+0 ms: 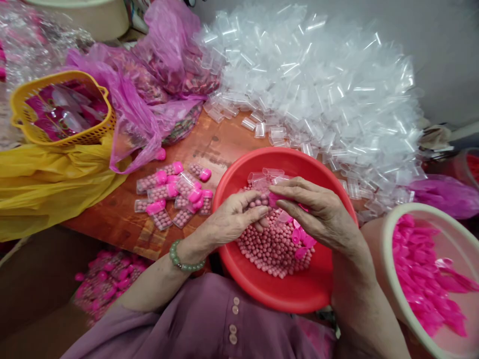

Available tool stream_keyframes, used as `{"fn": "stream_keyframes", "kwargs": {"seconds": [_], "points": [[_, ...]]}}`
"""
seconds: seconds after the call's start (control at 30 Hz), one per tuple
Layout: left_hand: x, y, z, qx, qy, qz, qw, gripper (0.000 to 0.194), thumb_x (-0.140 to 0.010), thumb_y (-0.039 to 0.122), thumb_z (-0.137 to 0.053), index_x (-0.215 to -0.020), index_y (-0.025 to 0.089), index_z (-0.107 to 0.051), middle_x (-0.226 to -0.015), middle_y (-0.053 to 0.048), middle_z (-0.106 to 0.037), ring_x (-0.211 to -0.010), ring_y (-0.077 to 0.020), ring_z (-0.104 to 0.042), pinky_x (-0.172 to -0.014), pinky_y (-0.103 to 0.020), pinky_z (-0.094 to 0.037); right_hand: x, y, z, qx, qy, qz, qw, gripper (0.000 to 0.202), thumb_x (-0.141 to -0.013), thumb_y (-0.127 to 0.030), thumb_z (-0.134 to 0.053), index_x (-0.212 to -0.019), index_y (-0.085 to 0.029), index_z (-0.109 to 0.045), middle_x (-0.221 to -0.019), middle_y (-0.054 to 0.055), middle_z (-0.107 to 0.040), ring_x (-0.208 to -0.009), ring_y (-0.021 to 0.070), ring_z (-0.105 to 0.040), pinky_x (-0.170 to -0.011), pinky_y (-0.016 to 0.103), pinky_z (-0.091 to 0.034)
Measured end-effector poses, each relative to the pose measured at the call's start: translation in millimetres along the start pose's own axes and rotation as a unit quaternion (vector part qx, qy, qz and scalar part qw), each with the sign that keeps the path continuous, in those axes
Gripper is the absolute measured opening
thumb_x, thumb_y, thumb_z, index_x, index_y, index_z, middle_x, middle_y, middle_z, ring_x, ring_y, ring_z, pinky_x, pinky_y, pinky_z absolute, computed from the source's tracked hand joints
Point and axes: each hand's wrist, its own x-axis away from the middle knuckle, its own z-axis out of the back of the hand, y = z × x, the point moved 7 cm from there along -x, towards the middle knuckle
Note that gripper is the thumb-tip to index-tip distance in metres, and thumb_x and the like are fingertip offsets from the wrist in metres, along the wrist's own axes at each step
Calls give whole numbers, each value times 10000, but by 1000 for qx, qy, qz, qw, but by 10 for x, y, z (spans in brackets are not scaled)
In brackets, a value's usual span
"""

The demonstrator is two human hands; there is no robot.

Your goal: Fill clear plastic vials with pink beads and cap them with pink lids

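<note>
Over the red basin [239,279], my left hand [239,214] is closed around a small clear container [259,201] filled with pink beads. My right hand [314,204] meets it from the right, its fingers pressed against a pink cap [274,200] at the container's end. Below both hands lie loose pink beads [275,249], with several pink caps [302,238] on top of them at the right. Some clear containers [273,173] rest in the basin just beyond my fingers.
Filled, pink-capped containers [160,192] lie left of the basin. A large heap of clear containers [318,80] covers the back. At the right stands a cream bucket [389,259] of pink pieces. A yellow basket [101,122] and purple bags [175,45] are at the left.
</note>
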Motion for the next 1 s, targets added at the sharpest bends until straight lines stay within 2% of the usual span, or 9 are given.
{"fn": "stream_keyframes", "kwargs": {"seconds": [0.17,0.37,0.57,0.77,0.9,1.0], "points": [[3,-39,7,-5,3,8,1000,223,-855,353,-662,-908,143,-610,-744,-1,-604,-678,-94,-580,-656,-221,-466,38,62,136,0,13,-18,1000,286,-890,-230,-646,-1159,-301,-713,-1083,53,-735,-977,206,-693,-860,361,-573],[7,-36,50,14,19,-7,1000,185,-870,324,-640,-927,151,-608,-744,7,-591,-691,-97,-578,-689,-228,-467,90,160,220,-57,26,-58,996,249,-851,-233,-698,-1084,-306,-747,-1018,39,-744,-918,199,-698,-856,364,-566],[-10,-9,40,35,25,-8,999,156,-856,256,-656,-959,140,-639,-859,-9,-600,-784,-103,-578,-790,-243,-472,53,146,174,-68,90,-52,992,268,-847,-226,-706,-1096,-320,-741,-1006,27,-745,-939,187,-691,-848,337,-563],[-7,-29,77,40,32,-17,999,132,-870,247,-640,-946,140,-627,-843,-6,-596,-767,-98,-592,-764,-236,-485,49,100,120,-31,74,-21,997,269,-843,-200,-705,-1092,-296,-740,-1017,36,-744,-960,197,-690,-847,342,-567],[-14,-44,63,76,23,-16,997,172,-838,246,-682,-962,142,-624,-881,-12,-612,-781,-106,-627,-777,-247,-503,107,198,203,-60,167,-68,982,277,-845,-197,-704,-1101,-302,-727,-1005,14,-734,-865,160,-690,-769,320,-573],[-11,-15,17,94,7,-26,995,201,-829,221,-688,-1004,147,-624,-897,-17,-621,-840,-112,-625,-829,-251,-498,126,162,156,-78,222,-85,968,281,-840,-198,-713,-1100,-303,-723,-1012,11,-731,-835,149,-689,-743,314,-572]]}}
